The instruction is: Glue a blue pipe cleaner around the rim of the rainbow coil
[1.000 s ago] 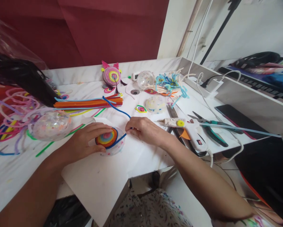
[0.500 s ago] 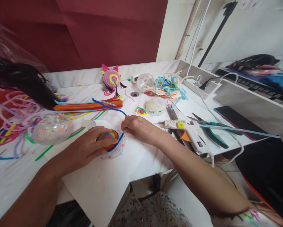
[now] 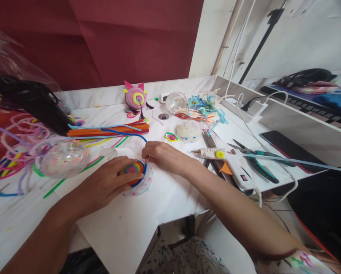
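My left hand [image 3: 113, 174] is closed round a coil of colourful pipe cleaner [image 3: 131, 170], ringed orange, yellow and red with blue outermost. Under the coil lies a clear plastic dome [image 3: 144, 186] with coloured specks, resting on white paper [image 3: 121, 228]. Close to the coil's far right edge, my right hand [image 3: 161, 156] pinches a blue pipe cleaner [image 3: 124, 133]. Its free end stretches left over a bundle of orange pipe cleaners [image 3: 102, 132]. The right fingertips are partly hidden behind the hand.
A hot glue gun [image 3: 230, 158], pliers [image 3: 258, 160] and a phone [image 3: 290, 150] lie on the right. More clear domes [image 3: 64, 158] stand around. A pink pipe-cleaner figure [image 3: 136, 97] sits at the back. Loose pipe cleaners [image 3: 19, 140] tangle at left; a power strip [image 3: 244, 108] stands back right.
My right hand has moved slightly left, closer to the coil, and the blue pipe cleaner's free end has swung left. My left hand keeps its hold. The view has shifted slightly.
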`<move>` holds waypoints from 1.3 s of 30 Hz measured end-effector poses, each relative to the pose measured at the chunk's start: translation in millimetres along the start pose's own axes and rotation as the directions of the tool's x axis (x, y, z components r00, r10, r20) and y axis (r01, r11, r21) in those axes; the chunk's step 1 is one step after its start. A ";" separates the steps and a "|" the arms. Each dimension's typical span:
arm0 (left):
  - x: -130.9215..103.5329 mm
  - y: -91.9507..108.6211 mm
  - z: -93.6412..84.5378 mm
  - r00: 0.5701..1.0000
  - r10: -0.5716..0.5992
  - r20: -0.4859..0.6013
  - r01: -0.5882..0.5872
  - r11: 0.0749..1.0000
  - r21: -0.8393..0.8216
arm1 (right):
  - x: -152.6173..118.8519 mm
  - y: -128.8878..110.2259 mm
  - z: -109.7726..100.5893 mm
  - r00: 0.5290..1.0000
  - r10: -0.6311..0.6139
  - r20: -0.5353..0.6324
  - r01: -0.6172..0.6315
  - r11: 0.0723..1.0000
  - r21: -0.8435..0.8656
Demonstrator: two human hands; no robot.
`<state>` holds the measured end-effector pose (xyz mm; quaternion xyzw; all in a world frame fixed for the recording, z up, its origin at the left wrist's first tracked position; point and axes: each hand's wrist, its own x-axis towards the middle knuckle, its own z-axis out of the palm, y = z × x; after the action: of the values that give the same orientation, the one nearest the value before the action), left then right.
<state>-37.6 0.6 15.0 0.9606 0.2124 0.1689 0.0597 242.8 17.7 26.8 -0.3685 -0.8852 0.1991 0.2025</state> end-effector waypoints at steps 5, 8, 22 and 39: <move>0.1 0.1 -1.2 1.000 0.003 -0.012 -0.003 1.000 -0.008 | 4.2 2.2 2.5 0.999 -0.027 -0.033 0.029 0.999 0.036; -1.3 -1.1 -0.7 1.000 0.005 -0.006 -0.005 1.000 0.001 | 5.5 2.8 3.3 0.998 -0.049 -0.049 0.051 0.998 0.046; -4.5 -3.5 4.7 0.999 0.040 -0.031 -0.038 0.997 0.068 | 16.4 6.2 2.0 0.988 0.143 -0.062 -0.131 0.976 0.173; -2.3 -2.8 5.1 0.994 0.084 -0.067 -0.083 0.996 0.014 | 27.6 14.5 21.4 0.879 0.473 0.065 -0.327 0.498 0.803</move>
<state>-38.9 2.0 9.0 0.9627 0.1748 0.2026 0.0400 222.4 42.9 7.4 -0.4495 -0.5723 0.5812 0.3642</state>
